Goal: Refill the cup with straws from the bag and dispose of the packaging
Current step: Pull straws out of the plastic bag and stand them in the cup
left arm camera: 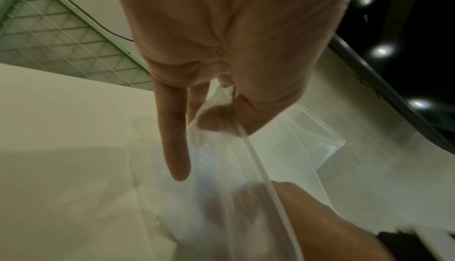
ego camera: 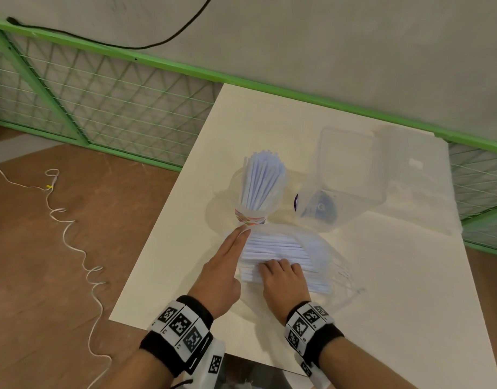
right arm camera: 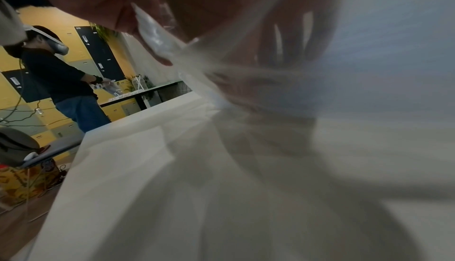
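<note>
A clear cup (ego camera: 252, 217) with a coloured band stands mid-table, holding a fan of white straws (ego camera: 262, 178). Just in front of it lies a clear plastic bag (ego camera: 323, 248) with a stack of white straws (ego camera: 275, 248) inside. My left hand (ego camera: 236, 242) lies at the bag's left end; in the left wrist view its thumb (left arm camera: 221, 121) pinches the bag's rim (left arm camera: 248, 148) while the other fingers stay straight. My right hand (ego camera: 281, 272) is in the bag's mouth, fingers curled over the straws. The right wrist view shows those fingers (right arm camera: 283, 41) blurred behind plastic.
A clear plastic box (ego camera: 351, 169) with a purple item (ego camera: 320, 209) stands right of the cup. The white table (ego camera: 382, 290) ends at a green mesh fence (ego camera: 101, 102) behind. A white cord (ego camera: 73, 242) trails over the brown floor. Another person (right arm camera: 61, 80) stands far off.
</note>
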Tool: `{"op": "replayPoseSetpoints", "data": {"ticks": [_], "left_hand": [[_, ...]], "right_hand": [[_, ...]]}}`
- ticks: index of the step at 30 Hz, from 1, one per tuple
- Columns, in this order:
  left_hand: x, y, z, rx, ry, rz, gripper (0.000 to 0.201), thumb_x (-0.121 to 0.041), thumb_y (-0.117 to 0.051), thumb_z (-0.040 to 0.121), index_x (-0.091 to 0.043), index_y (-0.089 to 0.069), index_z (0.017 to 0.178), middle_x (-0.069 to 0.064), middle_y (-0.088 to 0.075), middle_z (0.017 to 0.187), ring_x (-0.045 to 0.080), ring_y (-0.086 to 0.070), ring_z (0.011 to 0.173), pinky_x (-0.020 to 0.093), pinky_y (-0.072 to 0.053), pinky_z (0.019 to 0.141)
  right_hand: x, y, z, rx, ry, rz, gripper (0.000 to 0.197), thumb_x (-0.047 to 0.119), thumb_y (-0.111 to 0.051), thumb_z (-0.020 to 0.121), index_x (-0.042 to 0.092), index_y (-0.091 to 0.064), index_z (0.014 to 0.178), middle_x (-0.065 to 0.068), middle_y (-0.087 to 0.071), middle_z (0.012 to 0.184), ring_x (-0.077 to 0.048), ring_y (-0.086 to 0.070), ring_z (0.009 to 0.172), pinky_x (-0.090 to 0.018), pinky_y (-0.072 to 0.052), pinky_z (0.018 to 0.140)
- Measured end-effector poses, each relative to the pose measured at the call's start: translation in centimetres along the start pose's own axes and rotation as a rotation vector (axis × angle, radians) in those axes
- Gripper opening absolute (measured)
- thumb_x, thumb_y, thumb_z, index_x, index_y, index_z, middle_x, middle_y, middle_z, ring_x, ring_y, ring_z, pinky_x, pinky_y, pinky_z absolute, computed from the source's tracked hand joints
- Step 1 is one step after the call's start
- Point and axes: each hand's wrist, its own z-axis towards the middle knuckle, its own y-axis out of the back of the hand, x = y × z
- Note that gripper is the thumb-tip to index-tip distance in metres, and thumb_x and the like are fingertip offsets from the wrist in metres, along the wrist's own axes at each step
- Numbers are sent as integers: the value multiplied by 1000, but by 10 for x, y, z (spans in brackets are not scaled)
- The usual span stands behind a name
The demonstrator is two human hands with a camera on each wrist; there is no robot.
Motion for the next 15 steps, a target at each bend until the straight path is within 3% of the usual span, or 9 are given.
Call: {"op": "replayPoseSetpoints", "data": {"ticks": [3, 7, 10, 14, 15], "left_hand": [[1, 0, 1, -1, 8, -6, 104, 20, -43, 70, -35, -13, 154, -30, -4, 157, -2, -27, 140, 22, -39, 110], [-2, 0, 2, -8, 14, 15, 104, 20, -42, 71, -35, -10, 153, -31, -2, 155, -10, -19, 135, 12, -28, 108], [-2, 0, 2, -4, 18, 9, 103, 20, -42, 71, -34, -12, 153, -28, -3, 157, -11, -19, 134, 13, -29, 108], [-2, -1, 1, 0, 24, 18, 102, 20, -42, 72, -33, -10, 154, -26, -2, 158, -12, -16, 135, 6, -21, 104], [-2, -1, 1, 0, 21, 17, 102, 20, -42, 72, -33, -10, 154, -25, -2, 159, -10, -16, 136, 6, -20, 105]], "right_hand": [[0, 0, 2, 11, 10, 0, 33, 10, -76, 57, 16, -70, 89, -2, -67, 83, -27, -62, 72, -40, -51, 64], [0, 2, 7, 53, -7, -16, 34, 8, -78, 50, 16, -70, 83, -2, -67, 78, -27, -62, 68, -39, -51, 62], [1, 2, 9, 114, -12, -21, 35, 11, -78, 48, 16, -70, 81, -1, -66, 75, -26, -62, 66, -40, -51, 62], [2, 7, 13, 174, -31, -19, 32, 17, -79, 45, 16, -69, 76, -1, -67, 76, -27, -62, 70, -40, -51, 61], [1, 10, 14, 206, -31, -27, 30, 18, -78, 50, 16, -70, 79, -2, -68, 81, -27, -62, 75, -41, -51, 65]]}}
